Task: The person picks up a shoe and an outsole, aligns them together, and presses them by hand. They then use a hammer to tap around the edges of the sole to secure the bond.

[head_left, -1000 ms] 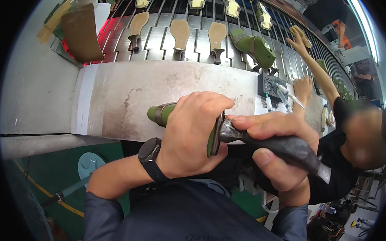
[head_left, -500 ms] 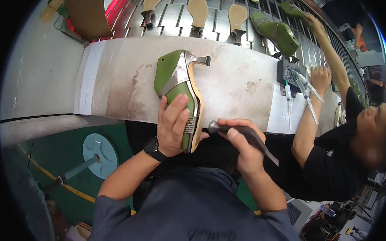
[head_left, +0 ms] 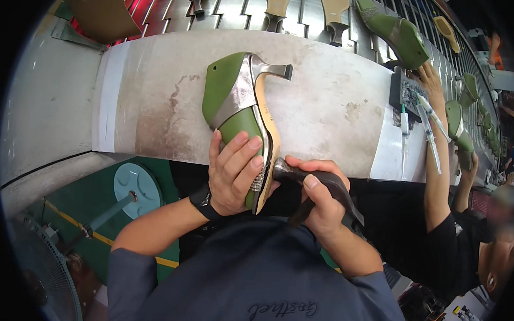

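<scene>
A high-heeled shoe (head_left: 240, 103) with silver straps sits on a green last (head_left: 222, 83). It lies on its side over the bench's near edge, heel pointing away and to the right, tan sole facing right. My left hand (head_left: 232, 174) is wrapped around the toe end, fingers over the glittery band. In my right hand (head_left: 326, 205) is a dark shoemaker's hammer (head_left: 330, 183). Its rounded head meets the sole's edge near the forefoot, opposite my left fingers.
Beyond the pale bench (head_left: 327, 106) runs a metal slat conveyor (head_left: 239, 18) carrying soles with heels and a green lasted shoe (head_left: 394, 32). Syringes (head_left: 429, 135) and a dark box (head_left: 404, 92) lie at right, by a co-worker's arm (head_left: 437, 150). A fan (head_left: 41, 272) stands lower left.
The hammer head has come left against the sole from just beside it. My left hand keeps its hold on the shoe. The co-worker's reaching arm has moved, and the view has shifted.
</scene>
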A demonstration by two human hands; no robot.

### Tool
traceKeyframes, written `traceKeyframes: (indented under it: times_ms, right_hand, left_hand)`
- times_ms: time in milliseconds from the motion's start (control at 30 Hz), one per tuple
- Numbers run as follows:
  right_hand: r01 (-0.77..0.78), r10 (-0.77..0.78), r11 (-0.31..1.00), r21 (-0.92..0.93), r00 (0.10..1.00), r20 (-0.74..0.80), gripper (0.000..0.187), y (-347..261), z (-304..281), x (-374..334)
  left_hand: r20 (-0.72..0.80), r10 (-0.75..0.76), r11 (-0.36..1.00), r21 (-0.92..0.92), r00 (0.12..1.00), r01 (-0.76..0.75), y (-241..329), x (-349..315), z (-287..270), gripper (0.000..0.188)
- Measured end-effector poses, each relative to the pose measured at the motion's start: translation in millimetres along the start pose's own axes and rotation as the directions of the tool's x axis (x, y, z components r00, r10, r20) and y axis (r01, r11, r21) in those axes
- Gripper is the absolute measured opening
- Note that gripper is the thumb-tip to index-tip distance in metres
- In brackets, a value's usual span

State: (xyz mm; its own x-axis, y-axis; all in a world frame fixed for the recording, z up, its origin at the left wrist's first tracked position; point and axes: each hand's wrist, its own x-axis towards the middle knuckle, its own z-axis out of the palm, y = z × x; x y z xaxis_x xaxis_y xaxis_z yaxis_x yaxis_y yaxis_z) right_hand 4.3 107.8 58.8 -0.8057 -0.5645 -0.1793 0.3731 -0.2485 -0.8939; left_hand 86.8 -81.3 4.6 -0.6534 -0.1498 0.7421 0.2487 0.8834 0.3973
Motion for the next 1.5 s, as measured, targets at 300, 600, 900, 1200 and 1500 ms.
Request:
traceKeyframes:
  times_ms: [300,600,900,1200,1500]
  right_hand:
    - [0.232,-0.225,0.973,0.000,0.944,0.243,0.025,1,-5,21]
    - [0.500,-0.253,0.776,-0.384,0.805,0.536,0.028,-55,7,61]
    - [0.498,-0.157,0.710,-0.498,0.801,0.577,0.029,-75,28,49]
    - [0.588,-0.144,0.540,-0.603,0.770,0.622,0.029,-81,46,25]
    - [0.384,0.044,0.684,-0.620,0.827,0.560,0.031,-59,36,-21]
  left_hand:
    - [0.094,-0.020,0.999,-0.048,0.995,0.025,0,-1,-8,0.057]
    - [0.086,-0.005,0.999,-0.033,0.996,0.008,-2,-2,-6,0.056]
    - [0.051,-0.034,0.998,-0.051,0.998,0.036,2,-1,-8,0.060]
    - [0.047,-0.053,0.997,-0.046,0.997,0.055,5,5,-12,0.055]
    - [0.133,-0.008,0.999,-0.047,0.991,0.014,0,7,-15,0.086]
